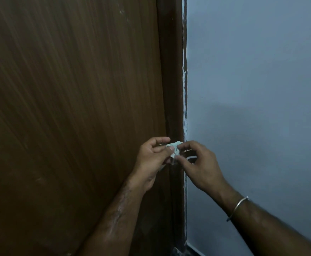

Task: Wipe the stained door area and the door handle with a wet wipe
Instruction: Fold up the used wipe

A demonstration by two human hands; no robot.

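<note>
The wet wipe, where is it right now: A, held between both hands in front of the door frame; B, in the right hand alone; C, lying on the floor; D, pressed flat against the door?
A: the crumpled wet wipe is pinched between the left hand and the right hand, off the door.

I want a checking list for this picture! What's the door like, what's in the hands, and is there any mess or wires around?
Surface: brown wood-grain door, faint pale smudges low down; dark frame beside it.
Job's things: crumpled pale wet wipe, held between both hands; door handle not seen.
Clutter: nothing seen.
Grippers: left hand and right hand both pinch the wipe.
Cables: nothing seen.
Surroundings: blue-grey wall, white paint flecks along the frame edge; metal bangle on the right wrist.
</note>
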